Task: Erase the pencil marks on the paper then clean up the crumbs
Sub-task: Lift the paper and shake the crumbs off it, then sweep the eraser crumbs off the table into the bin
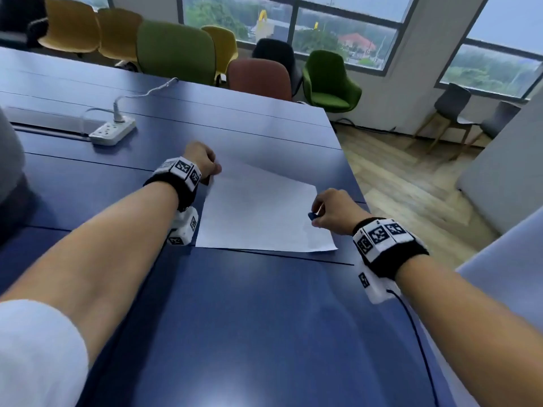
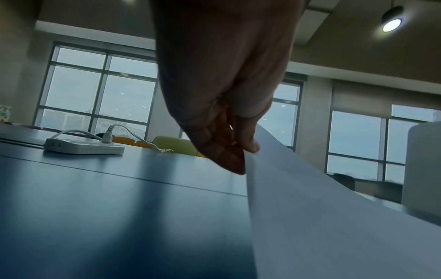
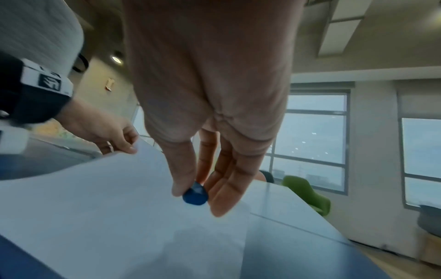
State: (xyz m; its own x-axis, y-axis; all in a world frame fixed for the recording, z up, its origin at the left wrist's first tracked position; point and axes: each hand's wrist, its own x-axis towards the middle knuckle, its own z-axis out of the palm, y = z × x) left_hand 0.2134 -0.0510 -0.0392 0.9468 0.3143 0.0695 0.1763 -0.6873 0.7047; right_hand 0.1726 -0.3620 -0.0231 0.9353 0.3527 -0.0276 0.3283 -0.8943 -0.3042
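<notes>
My left hand (image 1: pixel 202 160) pinches the paper (image 1: pixel 258 212) by its far left corner, lifting it off the blue table (image 1: pixel 235 318); my right hand (image 1: pixel 329 210) pinches the blue eraser (image 3: pixel 195 194) over the sheet's right edge. Tilt further and I reckon crumbs scatter, or the sheet creases.

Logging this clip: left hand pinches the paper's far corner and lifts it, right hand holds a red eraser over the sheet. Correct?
Not quite: the eraser is blue, as the right wrist view shows. The rest holds: the left hand pinches the paper's lifted far corner, the right hand holds the eraser.
</notes>
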